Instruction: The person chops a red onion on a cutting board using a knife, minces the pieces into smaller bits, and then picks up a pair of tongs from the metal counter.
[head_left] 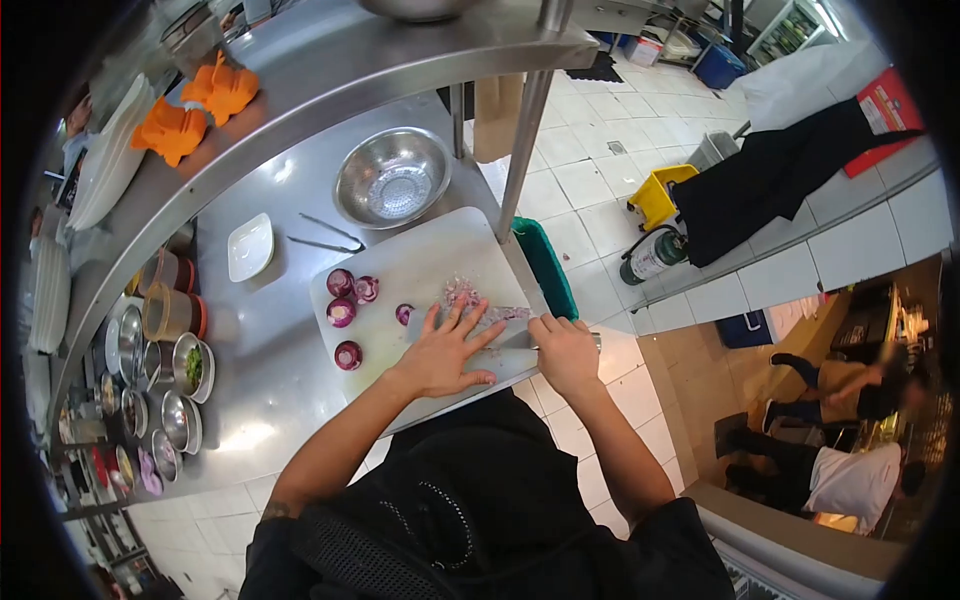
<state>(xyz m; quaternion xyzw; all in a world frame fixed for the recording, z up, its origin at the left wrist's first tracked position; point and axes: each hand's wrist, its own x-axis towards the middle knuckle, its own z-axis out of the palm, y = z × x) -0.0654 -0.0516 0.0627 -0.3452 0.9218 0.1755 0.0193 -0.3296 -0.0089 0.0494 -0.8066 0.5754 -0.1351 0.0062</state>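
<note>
My left hand (445,352) lies with its fingers spread over the blade of a knife (512,338) on the white cutting board (400,255). My right hand (566,354) is closed around the handle at the board's right edge. Finely chopped red onion (460,290) lies just beyond my left fingertips, and more bits cling along the blade. Several peeled red onions (341,312) sit at the left of the board. A smaller onion piece (404,314) rests nearer my left hand. The fingers partly hide the blade.
Behind the board stand a steel bowl (392,178), tongs (328,234) and a white dish (250,248). Containers and small bowls (182,420) line the left. A metal shelf (330,95) overhangs the counter; its post rises beside the board. A green bin (541,268) stands right.
</note>
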